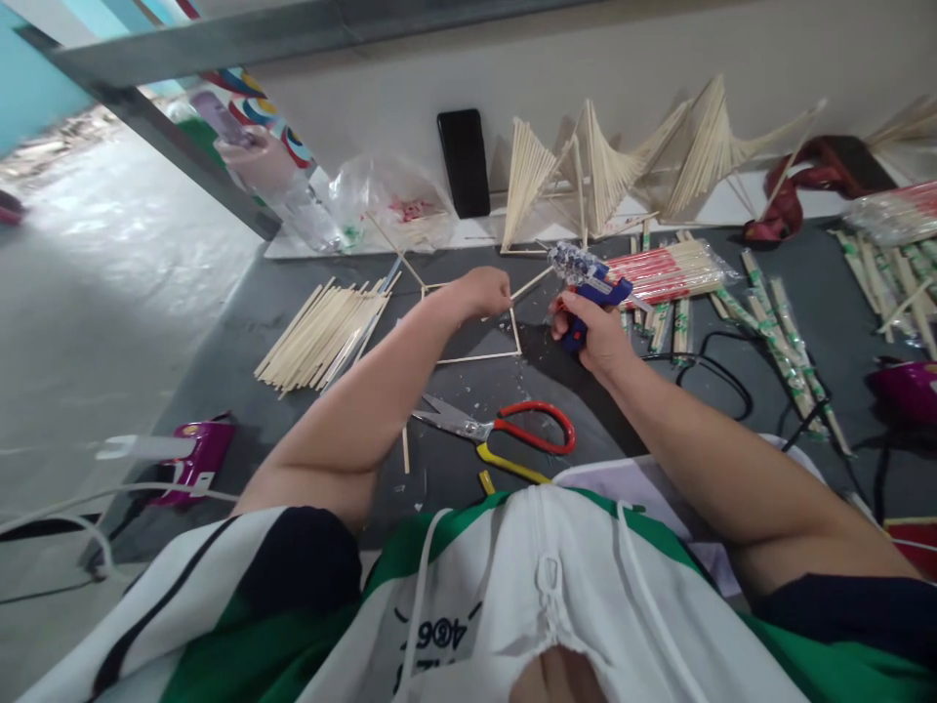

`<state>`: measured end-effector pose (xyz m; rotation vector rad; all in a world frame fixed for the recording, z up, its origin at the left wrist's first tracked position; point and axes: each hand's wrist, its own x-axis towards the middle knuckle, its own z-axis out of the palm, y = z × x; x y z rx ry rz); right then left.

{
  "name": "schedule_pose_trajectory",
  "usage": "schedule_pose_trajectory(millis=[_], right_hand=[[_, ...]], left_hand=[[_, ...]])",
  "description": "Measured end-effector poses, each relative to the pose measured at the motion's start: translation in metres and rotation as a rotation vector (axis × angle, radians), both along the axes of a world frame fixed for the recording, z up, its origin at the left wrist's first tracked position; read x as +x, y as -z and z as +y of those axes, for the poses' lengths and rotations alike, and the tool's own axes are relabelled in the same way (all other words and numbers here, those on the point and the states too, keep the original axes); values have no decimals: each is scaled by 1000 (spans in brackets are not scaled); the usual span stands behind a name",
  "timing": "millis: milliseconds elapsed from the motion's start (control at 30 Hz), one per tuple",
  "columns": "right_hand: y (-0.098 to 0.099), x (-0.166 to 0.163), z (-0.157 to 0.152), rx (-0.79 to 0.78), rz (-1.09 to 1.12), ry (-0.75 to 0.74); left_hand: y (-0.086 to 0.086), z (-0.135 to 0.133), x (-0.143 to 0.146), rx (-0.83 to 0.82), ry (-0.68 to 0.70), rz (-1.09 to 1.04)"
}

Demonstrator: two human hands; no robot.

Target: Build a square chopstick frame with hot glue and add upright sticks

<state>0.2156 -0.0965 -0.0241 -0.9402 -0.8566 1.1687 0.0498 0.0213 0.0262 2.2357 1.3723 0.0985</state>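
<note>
My right hand is wrapped round the handle of a blue hot glue gun, whose front end is covered in crumpled, silvery material. My left hand is closed in a pinch at the far right corner of a frame of thin wooden sticks lying on the table. A wooden stick slants from its fingertips toward the glue gun; the hand partly hides the joint. Nearer my body lie large scissors with one red and one yellow handle, blades partly spread.
Loose sticks lie in a pile at left. Along the wall stand a black phone, a plastic bag and twisted stick structures. Wrapped chopsticks and a black cable are at right. A purple device sits at the left edge.
</note>
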Motion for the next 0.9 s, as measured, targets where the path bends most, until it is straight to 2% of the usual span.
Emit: schedule_pose_trajectory(millis=[67, 133, 200, 300, 400, 500, 600, 667, 767, 900], right_hand=[[-2, 0, -2, -6, -11, -38], [-3, -2, -4, -42, -56, -77], [-3, -4, -6, -80, -111, -106], [-1, -7, -9, -89, -169, -146], [1, -5, -10, -87, -215, -177], [-1, 5, -10, -120, -267, -152], [-13, 17, -14, -213, -462, -111], [-25, 23, -21, -290, -554, -76], [-43, 23, -35, -327, -536, -69], [-50, 16, -47, -391, -696, -84]], left_hand=[[-16, -9, -28, -104, -15, -8], [-25, -25, -52, -232, -74, -178], [-26, -44, -67, -327, -169, -353], [-16, -71, -72, -415, -294, -519], [0, -88, -66, -472, -328, -648], [15, -95, -62, -419, -360, -795], [27, -96, -62, -336, -438, -902], [33, -95, -65, -318, -436, -991], [39, -94, -70, -324, -371, -1125], [39, -94, -72, -375, -314, -1190]])
